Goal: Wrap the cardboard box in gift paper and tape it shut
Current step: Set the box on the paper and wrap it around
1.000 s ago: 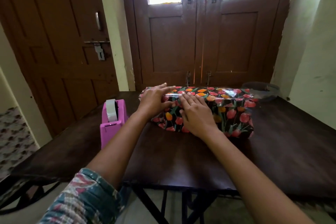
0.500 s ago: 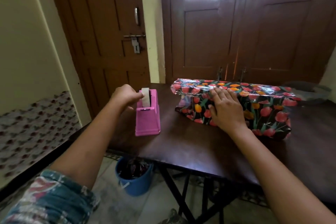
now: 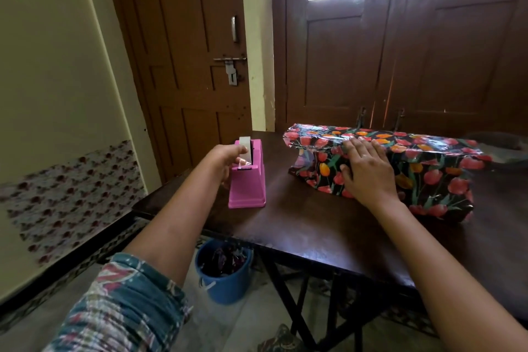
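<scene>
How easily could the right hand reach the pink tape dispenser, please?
Probably yes: only bare table separates the right hand from the tape dispenser. But it presses the wrapped box, and the left hand pinches the tape.

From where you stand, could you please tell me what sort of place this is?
Most likely a room in a home, near its entrance: panelled wooden double doors with small windows, a second door with a sliding latch, and a dark wooden table beside a blue bucket on the floor.
</scene>
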{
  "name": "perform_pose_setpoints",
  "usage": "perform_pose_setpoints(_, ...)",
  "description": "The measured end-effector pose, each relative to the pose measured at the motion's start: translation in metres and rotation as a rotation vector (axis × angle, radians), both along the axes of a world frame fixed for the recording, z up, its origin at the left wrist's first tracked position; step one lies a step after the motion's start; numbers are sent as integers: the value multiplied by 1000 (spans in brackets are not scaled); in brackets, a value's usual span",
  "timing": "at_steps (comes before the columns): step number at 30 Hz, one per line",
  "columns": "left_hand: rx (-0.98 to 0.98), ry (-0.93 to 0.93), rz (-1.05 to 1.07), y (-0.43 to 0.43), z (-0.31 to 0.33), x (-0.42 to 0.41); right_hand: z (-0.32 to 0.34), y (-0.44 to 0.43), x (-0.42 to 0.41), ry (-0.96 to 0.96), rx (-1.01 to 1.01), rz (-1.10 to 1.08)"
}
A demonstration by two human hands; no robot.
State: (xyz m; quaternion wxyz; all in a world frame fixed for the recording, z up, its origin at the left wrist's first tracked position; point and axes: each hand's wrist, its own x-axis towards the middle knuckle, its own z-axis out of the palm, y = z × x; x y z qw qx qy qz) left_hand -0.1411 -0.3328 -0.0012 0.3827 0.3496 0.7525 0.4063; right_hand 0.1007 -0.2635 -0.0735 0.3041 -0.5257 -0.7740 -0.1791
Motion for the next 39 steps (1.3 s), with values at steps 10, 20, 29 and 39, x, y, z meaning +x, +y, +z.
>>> perform_pose_setpoints(10,173,-27,18,8,4,5,-1,0,0,19,-6,8)
perform_pose_setpoints(20,196,-308,165,1,-5,10,-4,2,-1,24,14,10)
perform_pose_setpoints(29,506,-281,356,-6,-37,28,-4,4,0,22,19,12)
perform_pose_setpoints(39,610,-315,349,-30,-87,32,-6,6,0,18,28,18)
